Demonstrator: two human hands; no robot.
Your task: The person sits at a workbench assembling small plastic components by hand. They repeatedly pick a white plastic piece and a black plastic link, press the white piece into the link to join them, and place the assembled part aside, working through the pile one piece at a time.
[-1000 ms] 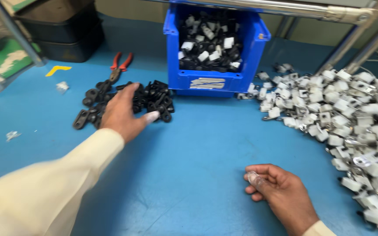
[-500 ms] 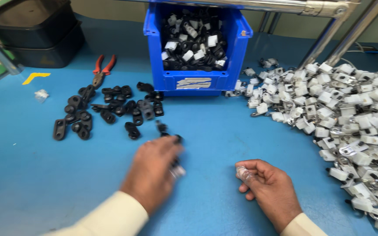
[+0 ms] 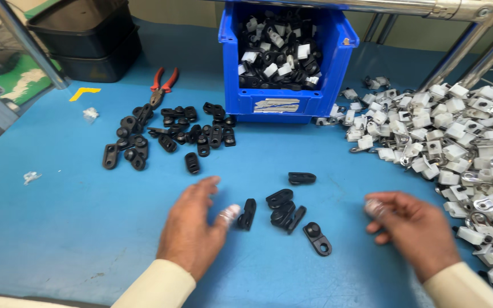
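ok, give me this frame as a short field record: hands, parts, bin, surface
left hand: open, palm down, fingertip touching a black clip
right hand: fingers curled round a small pale part
loose clips: a few black ones between the hands
black pile: far left, beside red-handled pliers
white pile: right side
bin: blue, holds mixed black and white parts
surface: blue mat

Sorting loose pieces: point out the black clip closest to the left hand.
The upright black clip beside the left hand, at its taped fingertip; the other clips lie farther right.
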